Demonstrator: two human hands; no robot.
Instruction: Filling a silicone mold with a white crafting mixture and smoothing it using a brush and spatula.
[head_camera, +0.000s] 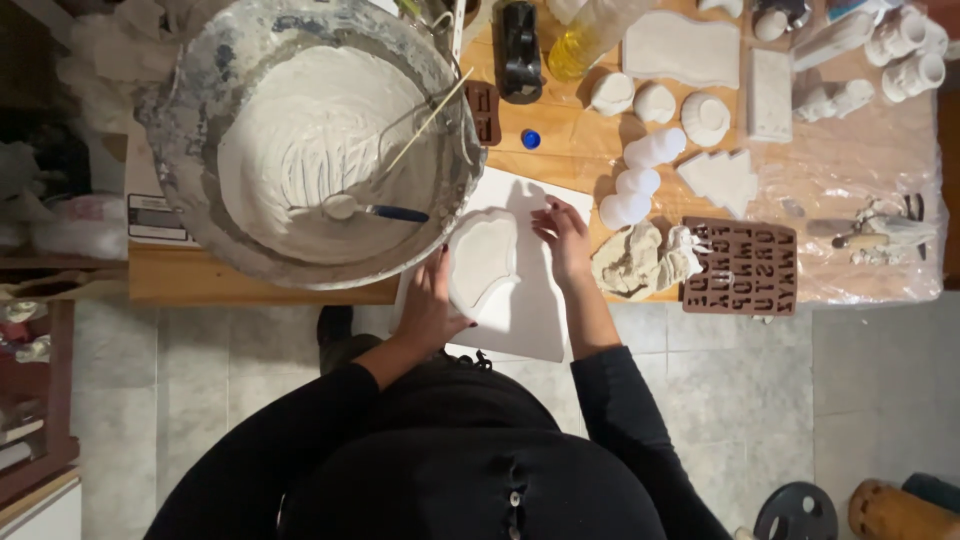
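A white mould filled with wet plaster (482, 262) lies on a white board (535, 320) at the near edge of the wooden table (560, 150). My left hand (428, 310) rests against the mould's left side, fingers curled at its rim. My right hand (562, 238) touches the board just right of the mould, fingers spread and pointing away from me. Neither hand lifts anything. A large grey bucket of white plaster (310, 140) stands just left of the mould, with a spoon (365, 210) lying in the mix.
Finished white casts (640, 170) lie across the table beyond my right hand, with a crumpled cloth (640, 262), a brown letter mould (740, 266), a small brown mould (484, 112), a blue cap (530, 139) and an oil bottle (590, 35). Plastic sheeting (860, 190) covers the table's right end. Tiled floor below.
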